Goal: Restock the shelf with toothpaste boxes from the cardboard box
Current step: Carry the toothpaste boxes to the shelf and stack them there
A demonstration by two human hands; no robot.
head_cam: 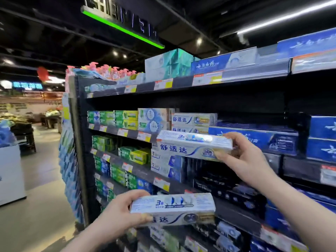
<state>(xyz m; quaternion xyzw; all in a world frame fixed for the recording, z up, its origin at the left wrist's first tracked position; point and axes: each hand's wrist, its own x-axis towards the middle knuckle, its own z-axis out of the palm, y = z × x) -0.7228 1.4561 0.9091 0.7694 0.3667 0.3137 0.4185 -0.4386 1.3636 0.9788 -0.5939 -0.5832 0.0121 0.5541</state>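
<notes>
My right hand (243,153) grips the right end of a white toothpaste box (192,145) with blue lettering, held level in front of the shelf (145,87). Matching white boxes (193,120) sit stacked on the shelf just above and behind it. Lower down, my left hand (125,213) holds the left end of a second white toothpaste box (172,208) of the same kind, also level and away from the shelf face. The cardboard box is out of view.
The dark shelving unit carries green boxes (125,120) at left, blue boxes (254,139) at right and dark boxes (227,190) lower down. Price tags (161,183) line the shelf edges. An aisle floor (41,179) and a white counter (11,171) lie to the left.
</notes>
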